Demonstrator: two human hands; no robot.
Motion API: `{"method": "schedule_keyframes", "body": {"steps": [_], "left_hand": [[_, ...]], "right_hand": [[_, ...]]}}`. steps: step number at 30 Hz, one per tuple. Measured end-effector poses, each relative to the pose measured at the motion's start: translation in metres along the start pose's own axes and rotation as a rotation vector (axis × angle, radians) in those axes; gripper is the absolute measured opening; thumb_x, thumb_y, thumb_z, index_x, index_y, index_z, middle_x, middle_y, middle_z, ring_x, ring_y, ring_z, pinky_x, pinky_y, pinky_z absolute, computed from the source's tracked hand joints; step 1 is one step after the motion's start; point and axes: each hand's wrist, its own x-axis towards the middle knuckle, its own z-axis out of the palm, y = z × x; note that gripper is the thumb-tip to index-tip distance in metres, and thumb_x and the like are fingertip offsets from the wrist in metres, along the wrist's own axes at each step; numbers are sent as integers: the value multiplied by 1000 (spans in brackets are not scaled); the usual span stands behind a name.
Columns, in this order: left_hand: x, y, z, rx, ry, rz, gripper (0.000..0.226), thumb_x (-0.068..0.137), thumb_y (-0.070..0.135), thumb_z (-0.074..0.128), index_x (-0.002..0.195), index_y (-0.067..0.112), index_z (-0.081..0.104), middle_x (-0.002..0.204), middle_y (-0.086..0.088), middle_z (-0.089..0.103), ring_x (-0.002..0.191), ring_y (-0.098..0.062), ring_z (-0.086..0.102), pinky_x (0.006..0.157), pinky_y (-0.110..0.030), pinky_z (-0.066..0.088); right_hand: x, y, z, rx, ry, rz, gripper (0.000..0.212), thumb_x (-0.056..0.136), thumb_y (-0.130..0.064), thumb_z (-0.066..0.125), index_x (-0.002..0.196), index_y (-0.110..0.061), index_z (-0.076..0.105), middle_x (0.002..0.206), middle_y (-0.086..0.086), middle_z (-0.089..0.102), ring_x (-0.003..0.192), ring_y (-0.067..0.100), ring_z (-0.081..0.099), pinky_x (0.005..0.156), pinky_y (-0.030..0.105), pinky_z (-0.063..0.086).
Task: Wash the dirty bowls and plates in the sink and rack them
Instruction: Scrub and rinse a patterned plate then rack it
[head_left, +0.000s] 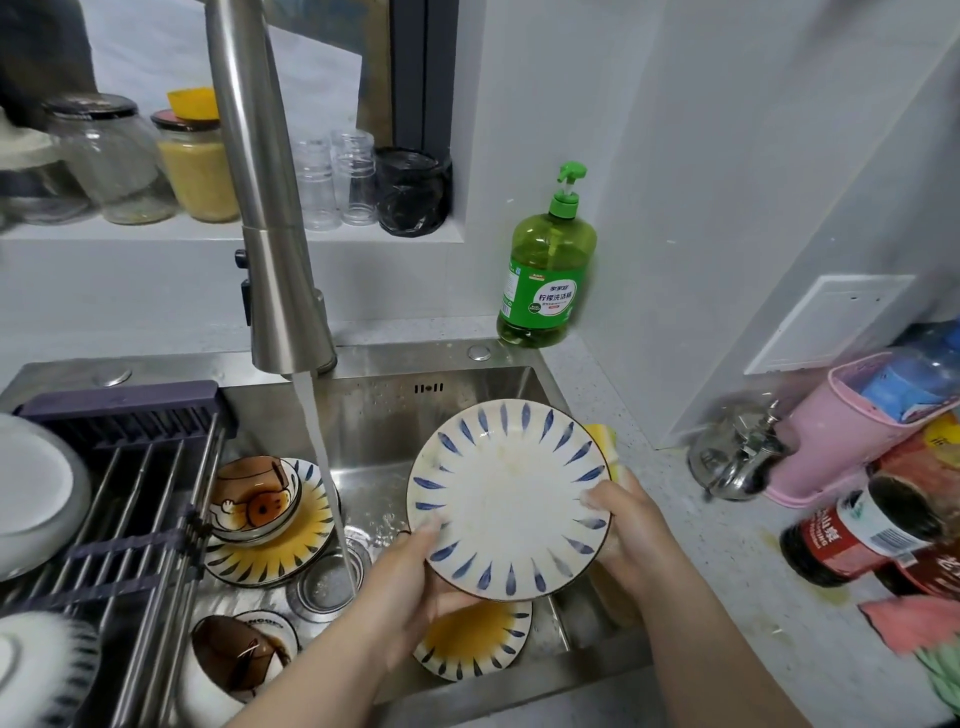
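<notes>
A white plate with blue petal marks (506, 499) is tilted toward me over the steel sink (467, 379), with faint yellow smears on its face. My left hand (415, 577) grips its lower left rim, thumb on the front. My right hand (623, 514) grips the right rim and also holds a yellow sponge (605, 447) behind the plate. Dirty dishes lie in the sink: a cartoon bowl (257, 499) on a yellow-stained plate (275, 551), another stained plate (472, 639) below, and a brown-stained bowl (234, 654).
Water runs from the tall steel faucet (275, 260) left of the held plate. A dark rack (130, 499) spans the sink's left side, holding white dishes (31, 488). Green dish soap (545, 265) stands at the back corner. Bottles (857, 530) and a pink basket (852, 431) crowd the right counter.
</notes>
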Motion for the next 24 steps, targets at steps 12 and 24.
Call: {"method": "schedule_keyframes", "body": {"steps": [12, 24], "left_hand": [[0, 0, -1, 420, 234, 335, 28, 97, 26, 38, 97, 13, 62, 95, -10, 69, 90, -24, 64, 87, -41, 50], [-4, 18, -12, 345, 325, 452, 30, 98, 23, 38, 74, 20, 56, 76, 2, 61, 74, -14, 57, 64, -27, 44]], "right_hand": [[-9, 18, 57, -1361, -19, -678, 41, 94, -32, 44, 135, -27, 41, 147, -11, 21, 134, 8, 16, 114, 27, 17], [0, 15, 27, -1540, -15, -620, 42, 89, -5, 43, 127, -22, 47, 147, -9, 22, 134, 13, 15, 114, 28, 13]]}}
